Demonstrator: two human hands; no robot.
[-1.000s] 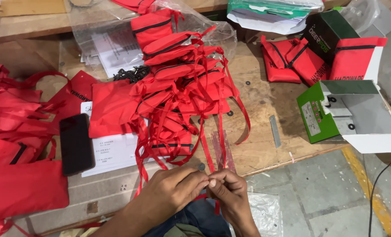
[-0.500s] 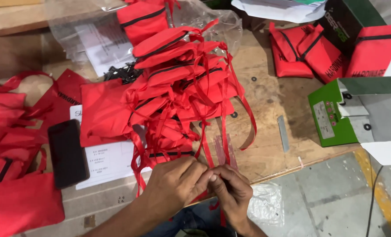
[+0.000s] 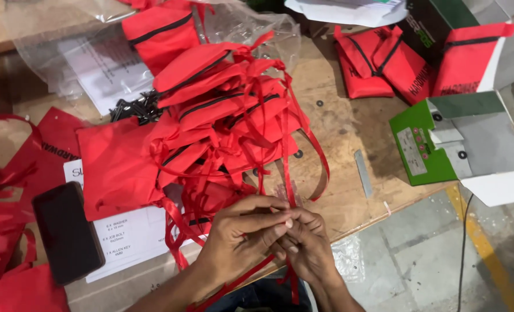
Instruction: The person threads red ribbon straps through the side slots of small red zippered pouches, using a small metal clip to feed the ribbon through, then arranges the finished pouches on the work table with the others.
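Where hands [image 3: 274,240] meet, grasp on ribbon [image 3: 289,185] hidden

left hand [image 3: 242,237] fingers pinched | right hand [image 3: 306,245] curled, touching left

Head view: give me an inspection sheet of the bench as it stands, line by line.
Surface: wooden bench, scuffed, small washers lying loose.
Job's things: red ribbon pinched between both hands; pile of red pouches behind.
Clutter: black phone, paper sheets, clear bags, green box, metal strip, black screws.
Fingers: left hand and right hand meet at the bench edge.
Cables: one black cable on the floor.
Surroundings: concrete floor, yellow line.
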